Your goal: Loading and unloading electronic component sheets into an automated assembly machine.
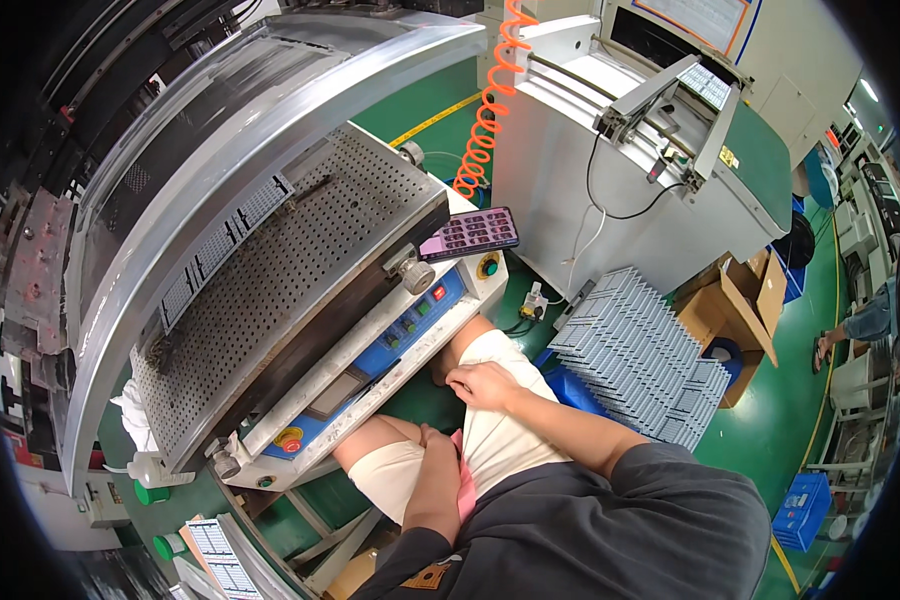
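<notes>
Shorts, cream, are touched by the right grip, loosely curled on one thigh; whether cloth is pinched cannot be told. Against the other thigh the left grip is rested, half hidden, its closure unreadable. Just ahead of both, the blue control panel is seen, backed by the perforated bed. Beyond the right grip, a phone is propped; to its right, grey pieces are stacked.
</notes>
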Tool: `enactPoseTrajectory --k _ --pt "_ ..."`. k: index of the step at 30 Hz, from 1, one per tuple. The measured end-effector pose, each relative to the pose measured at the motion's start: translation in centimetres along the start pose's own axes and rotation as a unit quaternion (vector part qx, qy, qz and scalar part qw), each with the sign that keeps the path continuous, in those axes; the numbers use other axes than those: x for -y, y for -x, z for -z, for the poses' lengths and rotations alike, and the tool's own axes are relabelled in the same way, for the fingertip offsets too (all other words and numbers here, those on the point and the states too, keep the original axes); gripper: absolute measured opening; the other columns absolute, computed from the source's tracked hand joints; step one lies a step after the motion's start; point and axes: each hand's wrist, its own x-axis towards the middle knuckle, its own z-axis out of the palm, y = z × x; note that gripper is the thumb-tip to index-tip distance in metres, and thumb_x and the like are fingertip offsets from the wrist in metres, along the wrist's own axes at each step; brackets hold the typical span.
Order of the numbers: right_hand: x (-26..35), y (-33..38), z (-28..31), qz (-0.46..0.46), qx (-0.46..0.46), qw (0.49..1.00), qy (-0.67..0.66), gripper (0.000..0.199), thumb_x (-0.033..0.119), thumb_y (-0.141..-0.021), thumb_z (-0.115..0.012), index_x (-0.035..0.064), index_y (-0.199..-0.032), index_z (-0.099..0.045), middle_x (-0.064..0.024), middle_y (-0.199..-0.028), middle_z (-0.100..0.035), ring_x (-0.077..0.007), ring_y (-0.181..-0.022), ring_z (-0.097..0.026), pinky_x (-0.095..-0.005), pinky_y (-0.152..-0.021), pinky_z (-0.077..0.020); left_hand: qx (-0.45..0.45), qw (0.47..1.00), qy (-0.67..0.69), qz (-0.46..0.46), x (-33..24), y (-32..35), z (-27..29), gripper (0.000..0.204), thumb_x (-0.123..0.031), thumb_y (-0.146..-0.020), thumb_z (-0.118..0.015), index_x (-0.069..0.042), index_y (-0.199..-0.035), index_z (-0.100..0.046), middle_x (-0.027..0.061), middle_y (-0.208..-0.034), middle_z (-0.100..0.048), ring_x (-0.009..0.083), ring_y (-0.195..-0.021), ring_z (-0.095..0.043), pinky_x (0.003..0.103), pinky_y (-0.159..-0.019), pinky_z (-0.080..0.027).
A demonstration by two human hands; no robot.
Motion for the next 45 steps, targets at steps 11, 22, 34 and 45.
enactPoseTrajectory --k 11,22,34,45 --pt "0.0 0.2 0.1 0.004 0.007 1.000 0.001 0.015 0.020 -0.089 -0.055 0.0099 -0.094 -0.064 -0.0084 -0.092 -0.068 -0.0301 -0.088 -0.065 -0.0423 -0.076 -0.0522 0.009 1.000 0.008 -0.006 -0.9 0.4 -1.0 0.061 -0.038 -0.088 -0.063 -0.019 -0.143 -0.048 0.0016 -0.147 -0.047 0.0242 -0.136 -0.041 0.054 -0.108 -0.024" --pt "-1.8 -0.5 0.3 -0.036 -0.093 0.964 -0.244 0.015 0.015 -0.094 -0.056 0.0046 -0.100 -0.065 -0.0094 -0.090 -0.069 -0.0195 -0.080 -0.066 -0.0325 -0.070 -0.0517 0.013 1.000 0.014 -0.004 -0.7 1.0 -1.2 0.061 -0.039 -0.087 -0.063 -0.019 -0.143 -0.048 0.0015 -0.146 -0.048 0.0240 -0.135 -0.042 0.054 -0.108 -0.026" --pt "-3.3 -6.1 15.5 -0.079 -0.389 0.881 -0.260 0.046 0.035 -0.106 -0.031 0.0082 -0.142 -0.033 -0.0156 -0.119 -0.054 -0.0224 -0.105 -0.057 -0.0330 -0.085 -0.0494 0.017 1.000 0.023 -0.004 -0.5 1.5 -0.3 0.061 -0.039 -0.087 -0.064 -0.019 -0.143 -0.048 0.0013 -0.146 -0.048 0.0238 -0.135 -0.043 0.054 -0.107 -0.027" --pt "-3.5 -8.1 17.6 -0.082 -0.344 0.933 -0.065 0.044 0.030 -0.103 -0.036 0.0077 -0.141 -0.038 -0.0228 -0.123 -0.053 -0.0371 -0.114 -0.054 -0.0428 -0.098 -0.0427 0.026 0.999 0.042 0.001 0.0 0.0 -0.8 0.061 -0.040 -0.086 -0.064 -0.020 -0.142 -0.049 0.0012 -0.146 -0.048 0.0235 -0.134 -0.044 0.053 -0.107 -0.029"
